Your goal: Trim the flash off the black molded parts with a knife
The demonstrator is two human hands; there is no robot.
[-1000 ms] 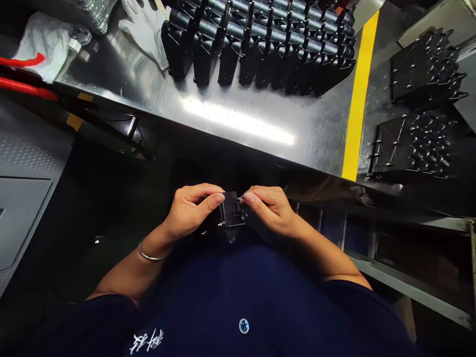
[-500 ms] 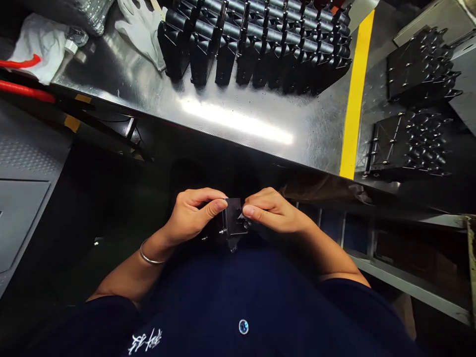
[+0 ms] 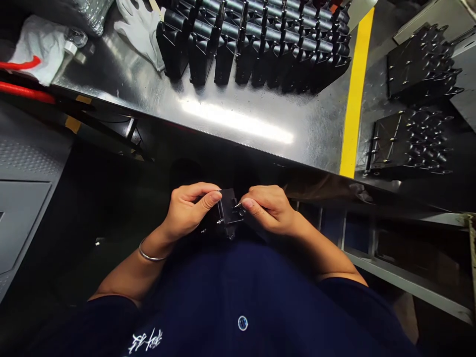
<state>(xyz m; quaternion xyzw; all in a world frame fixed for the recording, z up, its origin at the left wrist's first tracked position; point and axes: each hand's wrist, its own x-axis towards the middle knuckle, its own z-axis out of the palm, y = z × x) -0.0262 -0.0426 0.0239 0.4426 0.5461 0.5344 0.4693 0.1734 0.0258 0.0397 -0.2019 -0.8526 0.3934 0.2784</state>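
Close to my body, my left hand [image 3: 191, 206] pinches the upper left edge of a black moulded plastic part [image 3: 227, 206] between thumb and fingers. The part has a flat face and small round bosses low on its sides. My right hand [image 3: 269, 207] is closed, and a thin, pointed metal blade [image 3: 238, 205] juts from under its thumb. The blade's tip lies at the part's right edge; whether it touches cannot be made out. The rest of that tool is hidden inside the fingers.
A steel table [image 3: 148, 104] runs across ahead, carrying rows of similar black parts [image 3: 256, 44]. White gloves [image 3: 139, 37] lie left of them. Beyond yellow tape [image 3: 355, 99] stand more black parts [image 3: 394, 141]. A grey cabinet [image 3: 26, 198] is at left, a metal rack [image 3: 409, 287] at right.
The black part and my left hand have shifted slightly up and left, and the part is tilted a little more. My right hand has turned, showing the blade tip more clearly.
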